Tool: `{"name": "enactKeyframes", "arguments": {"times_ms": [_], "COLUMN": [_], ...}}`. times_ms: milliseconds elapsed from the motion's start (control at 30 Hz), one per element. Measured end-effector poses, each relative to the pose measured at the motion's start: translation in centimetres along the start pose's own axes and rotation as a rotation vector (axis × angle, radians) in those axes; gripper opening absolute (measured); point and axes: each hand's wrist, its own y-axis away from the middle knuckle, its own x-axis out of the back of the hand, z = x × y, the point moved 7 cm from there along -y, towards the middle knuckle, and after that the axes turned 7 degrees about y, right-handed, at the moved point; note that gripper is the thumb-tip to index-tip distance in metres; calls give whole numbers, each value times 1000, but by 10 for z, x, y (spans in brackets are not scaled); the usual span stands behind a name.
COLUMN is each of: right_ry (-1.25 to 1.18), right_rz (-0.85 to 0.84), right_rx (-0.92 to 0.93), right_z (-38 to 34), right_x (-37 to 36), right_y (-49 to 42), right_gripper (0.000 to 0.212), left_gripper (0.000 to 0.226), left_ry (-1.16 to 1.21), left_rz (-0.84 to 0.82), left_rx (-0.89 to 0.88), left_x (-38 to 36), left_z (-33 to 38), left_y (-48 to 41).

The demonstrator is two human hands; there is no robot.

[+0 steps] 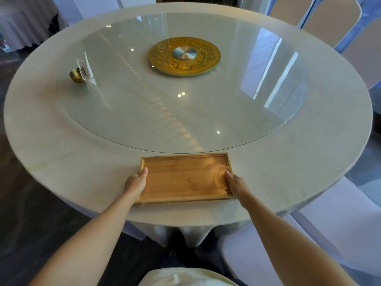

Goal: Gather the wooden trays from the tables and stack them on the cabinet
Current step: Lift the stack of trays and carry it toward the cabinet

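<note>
A shallow rectangular wooden tray [185, 178] lies at the near edge of a large round table [61, 162] covered in pale cloth. My left hand [136, 182] grips the tray's left rim, thumb resting inside. My right hand [236, 185] grips the right rim the same way. The tray is empty and seems to rest on the cloth or sit just above it; I cannot tell which. No cabinet is in view.
A big round glass turntable [247, 124] covers the table's middle, with a gold disc [184, 56] at its centre. A small gold bowl [76, 76] with a clear holder stands at the left. Covered chairs [340, 228] ring the table at right and behind.
</note>
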Motion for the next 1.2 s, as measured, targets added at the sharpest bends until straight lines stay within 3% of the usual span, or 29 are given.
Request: {"name": "enactKeyframes", "arguments": {"times_ms": [200, 400, 567, 667, 800, 933, 1200], "right_ry": [-199, -248, -271, -259, -326, -495, -646], "right_rz": [26, 120, 261, 423, 622, 789, 1166], "right_rx": [28, 47, 10, -47, -139, -291, -513], "right_z": [-3, 0, 18, 41, 84, 134, 202], "right_x": [5, 57, 122, 161, 196, 194, 169], "right_y": [12, 19, 40, 64, 111, 176, 346], "right_gripper": [51, 50, 56, 45, 41, 47, 46], "left_gripper": [62, 62, 63, 62, 40, 50, 33], "left_ry": [-16, -30, -22, -35, -67, -148, -302], "left_rz": [11, -68, -289, -431, -641, -864, -1215], "left_rx": [-15, -115, -219, -304, -424, -537, -755], "left_x": [0, -25, -77, -116, -165, -210, -276], "left_z": [15, 64, 126, 162, 205, 234, 238], "left_y": [4, 16, 32, 49, 83, 134, 290]}}
